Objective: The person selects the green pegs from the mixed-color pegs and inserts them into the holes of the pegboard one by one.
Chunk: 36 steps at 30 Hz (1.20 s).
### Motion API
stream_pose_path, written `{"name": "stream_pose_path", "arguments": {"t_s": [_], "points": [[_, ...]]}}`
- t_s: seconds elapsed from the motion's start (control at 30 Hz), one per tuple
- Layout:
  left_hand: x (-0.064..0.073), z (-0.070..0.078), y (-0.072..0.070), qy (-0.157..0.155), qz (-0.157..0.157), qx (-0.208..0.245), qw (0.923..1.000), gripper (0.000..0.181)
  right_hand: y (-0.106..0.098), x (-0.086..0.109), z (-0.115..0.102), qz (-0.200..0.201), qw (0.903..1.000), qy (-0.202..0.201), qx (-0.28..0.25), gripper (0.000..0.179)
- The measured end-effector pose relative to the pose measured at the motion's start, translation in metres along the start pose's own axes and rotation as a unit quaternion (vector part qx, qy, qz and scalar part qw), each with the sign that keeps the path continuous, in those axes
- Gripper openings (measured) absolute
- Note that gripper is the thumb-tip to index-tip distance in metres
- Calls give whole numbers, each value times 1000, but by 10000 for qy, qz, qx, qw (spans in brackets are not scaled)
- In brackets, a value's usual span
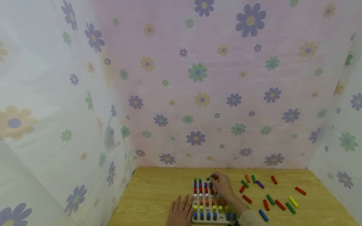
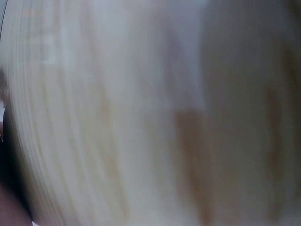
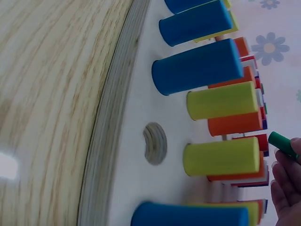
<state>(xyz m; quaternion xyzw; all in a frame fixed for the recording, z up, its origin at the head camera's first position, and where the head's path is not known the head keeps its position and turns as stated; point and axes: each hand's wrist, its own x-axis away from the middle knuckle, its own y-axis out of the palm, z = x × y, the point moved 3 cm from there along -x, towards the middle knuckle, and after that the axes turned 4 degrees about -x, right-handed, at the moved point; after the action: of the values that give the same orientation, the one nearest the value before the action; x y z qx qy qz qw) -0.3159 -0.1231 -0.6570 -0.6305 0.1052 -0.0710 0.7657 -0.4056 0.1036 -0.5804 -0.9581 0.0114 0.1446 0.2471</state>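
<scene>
A white pegboard (image 1: 207, 221) with rows of coloured pegs stands at the front of the table. My right hand (image 1: 224, 185) pinches a green peg (image 1: 208, 178) over the board's far row, to the right of two standing green pegs (image 1: 200, 180). In the right wrist view the green peg (image 3: 281, 142) shows tilted between thumb and fingers. Flat on the table lies my left hand (image 1: 181, 212), fingers spread, its fingertips right at the board's left edge. An unfilled hole (image 3: 155, 143) shows in the blue row. The left wrist view is a blur with wood-like streaks.
Loose red, green, orange, purple, yellow and blue pegs lie scattered to the right, among them a yellow peg (image 1: 293, 201) and a blue peg (image 1: 263, 215). Flower-patterned cloth (image 1: 215, 119) walls in the wooden table (image 1: 147, 188) at the back and both sides.
</scene>
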Motion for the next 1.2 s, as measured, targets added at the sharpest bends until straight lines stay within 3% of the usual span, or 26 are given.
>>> {"name": "stream_pose_path", "arguments": {"t_s": [0.3,0.63,0.9,1.2], "points": [[0,0,4,-35,98,-125,9999,61,13,-3,3,-48,9981,92,603,19],[1,0,3,24,265,-150,9995,58,20,-2,5,-104,9956,22,932,17],[-1,-1,10,-38,266,-135,9995,56,23,-2,6,-142,9921,-249,1219,16],[-1,-1,9,-39,179,-160,9997,63,23,1,1,-264,9882,-460,1440,17]]}}
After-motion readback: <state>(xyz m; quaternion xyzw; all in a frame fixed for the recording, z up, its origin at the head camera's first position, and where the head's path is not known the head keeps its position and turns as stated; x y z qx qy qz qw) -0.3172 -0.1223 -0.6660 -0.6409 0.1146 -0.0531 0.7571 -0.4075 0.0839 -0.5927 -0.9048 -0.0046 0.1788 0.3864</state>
